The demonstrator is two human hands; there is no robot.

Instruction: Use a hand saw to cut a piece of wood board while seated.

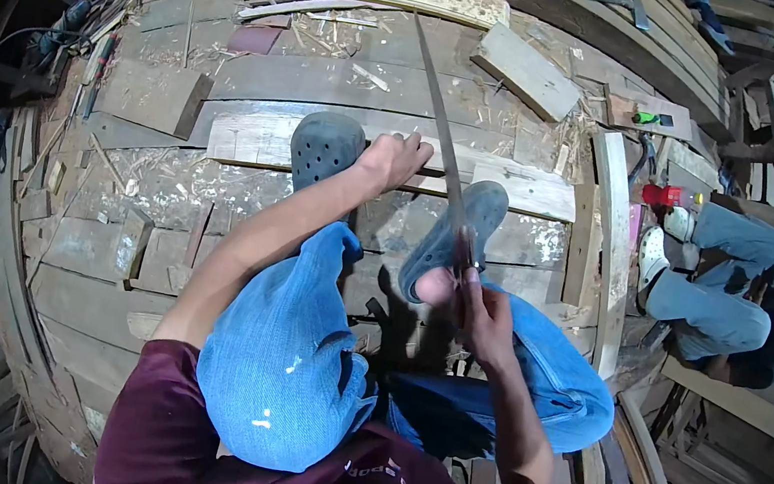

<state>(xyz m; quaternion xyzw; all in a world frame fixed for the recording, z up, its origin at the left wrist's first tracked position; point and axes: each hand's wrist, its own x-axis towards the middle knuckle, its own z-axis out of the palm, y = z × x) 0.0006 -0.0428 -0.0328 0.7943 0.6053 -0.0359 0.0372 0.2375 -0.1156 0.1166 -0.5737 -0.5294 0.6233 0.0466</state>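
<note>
A pale rough plank (531,194) lies crosswise by my grey clogs (326,146). My left hand (388,159) grips it beside the left clog, fingers curled on the wood. My right hand (482,313) is closed round the handle of a long, thin hand saw (440,98), low by my right clog and bare heel. The blade slants up and away across the plank, its tip toward the far boards. Whether the teeth touch the wood I cannot tell.
Loose offcuts (526,69), shavings and a long board (606,246) lie on the worn wooden floor. A hammer (619,5) rests on stacked beams at the back. At right, another person (718,325) in jeans sits near a red container (668,195) and a dark wooden frame.
</note>
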